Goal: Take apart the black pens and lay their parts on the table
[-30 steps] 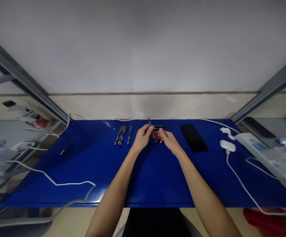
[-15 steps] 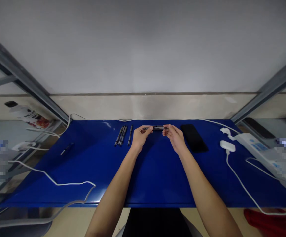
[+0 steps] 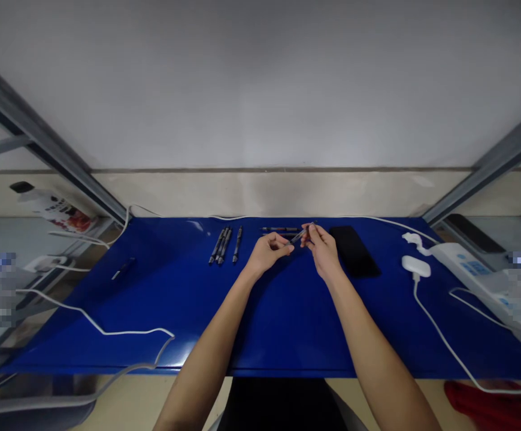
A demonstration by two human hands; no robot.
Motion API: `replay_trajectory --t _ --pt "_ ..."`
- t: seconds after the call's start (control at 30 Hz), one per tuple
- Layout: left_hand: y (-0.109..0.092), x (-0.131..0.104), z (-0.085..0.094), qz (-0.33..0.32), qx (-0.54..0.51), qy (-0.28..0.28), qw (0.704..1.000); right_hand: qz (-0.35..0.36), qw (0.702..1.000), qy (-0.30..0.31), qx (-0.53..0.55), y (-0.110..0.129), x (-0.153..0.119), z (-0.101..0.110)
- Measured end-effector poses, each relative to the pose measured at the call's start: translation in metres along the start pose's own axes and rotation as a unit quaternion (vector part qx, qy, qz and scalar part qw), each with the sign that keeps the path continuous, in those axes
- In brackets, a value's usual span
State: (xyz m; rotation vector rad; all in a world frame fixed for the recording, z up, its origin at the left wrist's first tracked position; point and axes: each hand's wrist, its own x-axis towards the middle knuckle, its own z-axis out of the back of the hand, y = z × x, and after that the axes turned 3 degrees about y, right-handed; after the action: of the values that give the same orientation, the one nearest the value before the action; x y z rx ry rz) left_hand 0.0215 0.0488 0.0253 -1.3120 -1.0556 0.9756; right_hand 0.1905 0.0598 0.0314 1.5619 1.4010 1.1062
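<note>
Between my two hands a slim dark pen [image 3: 299, 235] is held at a slant, its right end higher in the view. My left hand [image 3: 267, 252] pinches its lower left end between thumb and fingers. The upper right end is gripped by my right hand [image 3: 320, 246]. Just behind them a dark pen [image 3: 279, 228] lies crosswise on the blue table [image 3: 161, 299]; part of what lies there is hidden by my fingers. To the left, a single pen [image 3: 238, 244] points away from me, beside a close row of several similar pens [image 3: 220, 245].
A black phone [image 3: 354, 251] lies right of my hands. Farther right are a white earbud case [image 3: 415, 266] on a cable and a white power strip [image 3: 471, 269]. A small dark pen-like item [image 3: 123, 269] and a white cable [image 3: 130, 333] lie left. A bottle [image 3: 56, 209] stands beyond the frame.
The pen in my hands has swung from level to slanted, its left end coming nearer to me. My left hand moved right and down; a pen behind now shows more.
</note>
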Motion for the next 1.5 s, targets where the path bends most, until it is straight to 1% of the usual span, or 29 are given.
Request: replay_trajectory --t 0.13,0.2,0.3,0.37,0.47,0.57,0.67,0.73,0.83,0.93,1.0,1.23,1.37,1.5 --pt "0.001 -0.003 -0.003 0.007 0.053 0.047 0.997 -0.003 1.000 -0.012 0.028 0.002 -0.002 -0.003" --pt "0.000 -0.004 -0.006 0.005 0.077 0.076 0.994 -0.017 0.997 -0.008 0.081 0.003 -0.003 -0.005" --pt "-0.001 -0.007 -0.011 -0.003 0.102 0.122 0.987 -0.041 0.984 0.011 0.170 0.005 -0.004 -0.007" --pt "-0.002 -0.007 -0.012 -0.010 0.118 0.140 0.983 -0.052 0.978 0.022 0.201 0.008 -0.004 -0.007" --pt "-0.001 -0.005 -0.010 -0.014 0.126 0.123 0.984 -0.061 0.975 0.036 0.212 0.012 -0.004 -0.004" --pt "0.002 -0.002 -0.005 -0.002 0.130 0.060 0.990 -0.070 0.971 0.042 0.224 0.015 -0.003 -0.001" --pt "0.004 0.001 0.002 0.001 0.176 -0.012 0.984 -0.076 0.971 0.034 0.223 0.017 -0.002 0.001" --pt "0.003 0.000 0.006 -0.008 0.238 -0.042 0.970 -0.069 0.976 0.018 0.204 0.018 -0.002 0.002" --pt "0.000 -0.003 0.009 -0.022 0.363 -0.064 0.929 -0.054 0.984 -0.008 0.169 0.019 -0.001 0.003" --pt "-0.002 -0.006 0.008 -0.023 0.460 -0.064 0.885 -0.054 0.986 -0.014 0.160 0.021 -0.001 0.004" --pt "-0.001 -0.007 0.007 -0.028 0.489 -0.053 0.870 -0.057 0.984 -0.011 0.167 0.022 -0.001 0.004" --pt "0.002 -0.008 0.006 -0.044 0.512 -0.045 0.857 -0.066 0.980 0.005 0.186 0.023 -0.002 0.003" --pt "-0.001 -0.010 0.004 -0.049 0.528 -0.035 0.847 -0.078 0.983 0.018 0.167 0.024 -0.003 0.002" --pt "-0.002 -0.011 0.003 -0.046 0.534 -0.020 0.844 -0.083 0.985 0.023 0.152 0.026 -0.004 0.001"
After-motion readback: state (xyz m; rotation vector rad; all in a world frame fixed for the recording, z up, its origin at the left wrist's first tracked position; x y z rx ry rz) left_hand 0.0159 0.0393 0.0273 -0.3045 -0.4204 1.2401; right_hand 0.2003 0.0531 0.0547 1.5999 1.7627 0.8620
